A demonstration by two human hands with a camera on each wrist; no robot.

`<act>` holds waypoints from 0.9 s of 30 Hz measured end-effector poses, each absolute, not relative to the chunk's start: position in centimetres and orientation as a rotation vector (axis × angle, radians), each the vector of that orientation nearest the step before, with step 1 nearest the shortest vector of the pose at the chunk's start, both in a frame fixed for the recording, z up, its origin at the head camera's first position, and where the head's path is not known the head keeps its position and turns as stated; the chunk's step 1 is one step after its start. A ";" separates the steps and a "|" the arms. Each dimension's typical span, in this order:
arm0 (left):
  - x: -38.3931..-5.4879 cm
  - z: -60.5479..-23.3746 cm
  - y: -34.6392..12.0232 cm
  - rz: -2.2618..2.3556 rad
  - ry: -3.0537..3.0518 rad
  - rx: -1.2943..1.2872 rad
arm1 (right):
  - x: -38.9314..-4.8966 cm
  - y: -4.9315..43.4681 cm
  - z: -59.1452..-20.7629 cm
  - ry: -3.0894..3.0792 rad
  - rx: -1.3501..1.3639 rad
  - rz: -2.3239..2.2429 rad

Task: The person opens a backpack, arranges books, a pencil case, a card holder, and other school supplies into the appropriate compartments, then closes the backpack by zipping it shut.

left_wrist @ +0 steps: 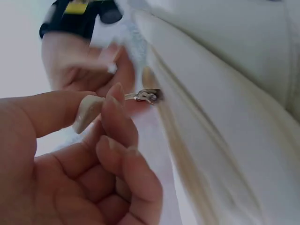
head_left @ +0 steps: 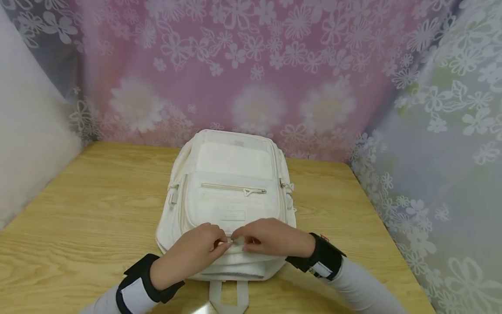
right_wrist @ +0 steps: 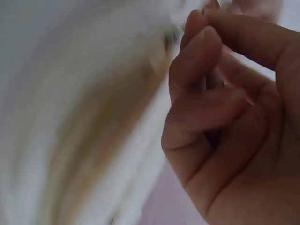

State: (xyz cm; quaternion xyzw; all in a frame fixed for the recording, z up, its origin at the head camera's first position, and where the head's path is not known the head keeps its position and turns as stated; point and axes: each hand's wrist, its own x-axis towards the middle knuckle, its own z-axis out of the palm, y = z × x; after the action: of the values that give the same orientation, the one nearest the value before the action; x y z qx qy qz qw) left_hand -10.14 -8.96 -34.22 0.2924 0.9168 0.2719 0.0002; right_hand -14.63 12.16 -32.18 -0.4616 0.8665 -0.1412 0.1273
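A cream-white backpack [head_left: 231,161] lies front side up on the wooden table, its top handle [head_left: 243,296] toward me. Between thumb and finger, my left hand [head_left: 198,248] pinches a zipper pull [left_wrist: 89,112] with a pale tab; its metal slider [left_wrist: 149,95] sits on the backpack's beige zipper [left_wrist: 180,154]. Close by from the other side, my right hand [head_left: 272,237] pinches at the same zipper, fingers curled and fingertips together. In the right wrist view its fingertips [right_wrist: 201,37] are beside the blurred slider and largely hide what lies between them.
The wooden table [head_left: 98,196] extends on both sides of the backpack. Flowered pink cloth [head_left: 255,78] hangs behind it, and more cloth [head_left: 451,174] closes off the right side. A smaller front zipper [head_left: 231,187] runs across the backpack's front pocket.
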 end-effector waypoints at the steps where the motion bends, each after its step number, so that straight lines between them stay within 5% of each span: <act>1: -10.2 -34.1 -9.0 0.866 2.871 0.928 | -14.1 11.8 -32.5 2.518 -1.337 -0.393; 11: -11.9 -36.3 -10.6 0.718 3.146 1.475 | -13.4 11.7 -34.1 2.519 -1.203 -0.634; 27: -13.3 -37.8 -11.5 0.639 3.170 1.505 | -13.3 18.6 -33.9 2.740 -1.076 -0.667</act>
State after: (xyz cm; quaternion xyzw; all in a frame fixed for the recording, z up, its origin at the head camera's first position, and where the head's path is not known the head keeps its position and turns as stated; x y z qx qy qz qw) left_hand -13.29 -11.55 -37.77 0.4123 0.8688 0.1751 -0.2111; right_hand -13.29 18.64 -33.91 -0.3558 0.9061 -0.2206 0.0614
